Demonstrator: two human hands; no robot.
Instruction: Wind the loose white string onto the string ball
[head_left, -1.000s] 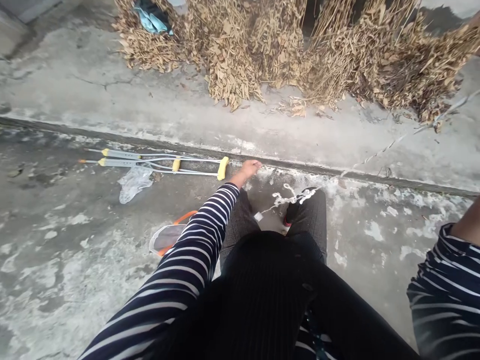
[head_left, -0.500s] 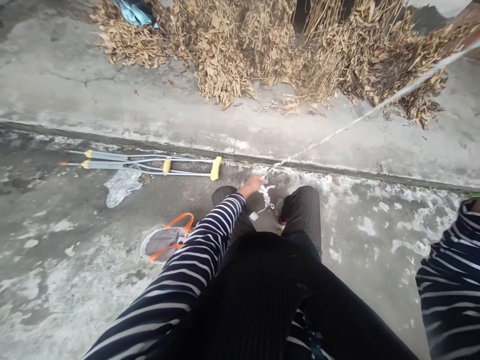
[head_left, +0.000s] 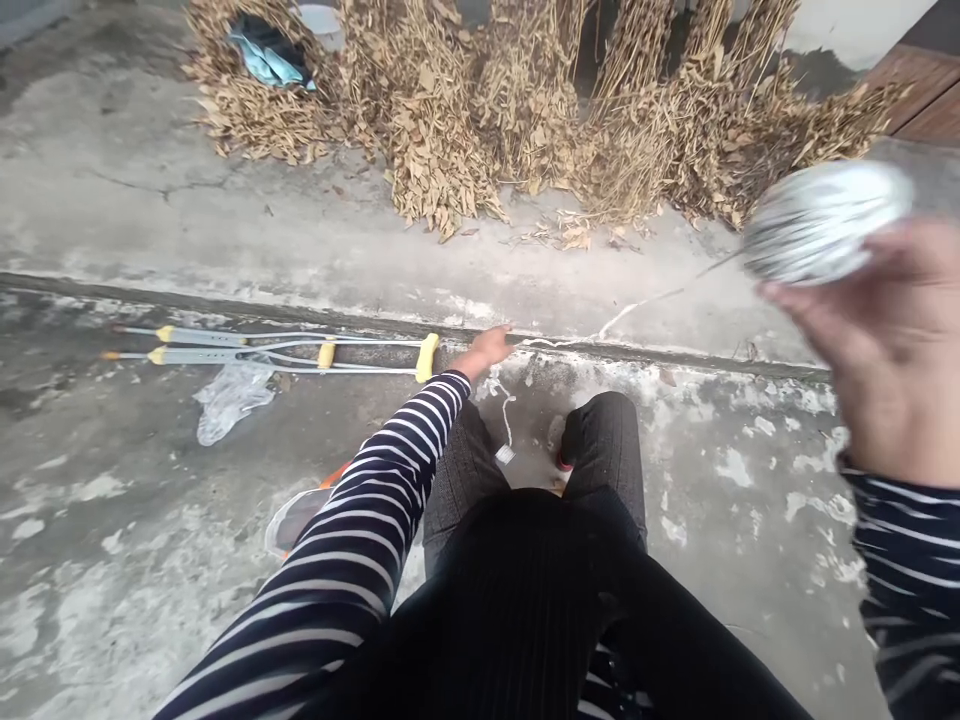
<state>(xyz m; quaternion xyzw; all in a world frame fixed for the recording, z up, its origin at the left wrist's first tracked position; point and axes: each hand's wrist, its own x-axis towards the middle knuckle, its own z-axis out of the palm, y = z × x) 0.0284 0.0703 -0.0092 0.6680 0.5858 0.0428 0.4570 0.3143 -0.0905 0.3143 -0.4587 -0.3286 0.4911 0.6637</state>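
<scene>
My left hand [head_left: 484,351] reaches out in a striped sleeve to the low concrete step, its fingers closed on a thin white string [head_left: 622,315]. The string runs up to the right to a white ball of string [head_left: 825,220], blurred by motion, which my right hand [head_left: 885,340] holds raised at the right edge. A loose end of string with a small tag [head_left: 505,455] hangs between my knees [head_left: 607,440].
A pair of grey crutches with yellow pads [head_left: 285,352] lies along the step at left, beside a crumpled clear plastic bag [head_left: 229,400]. An orange-handled bag [head_left: 300,515] lies by my left leg. Bundles of dry leafy stalks [head_left: 525,110] stand behind, with a blue cloth [head_left: 266,50].
My right hand has come up into view holding the ball of string. My left hand moved forward along the step, and the string stretched out between both hands.
</scene>
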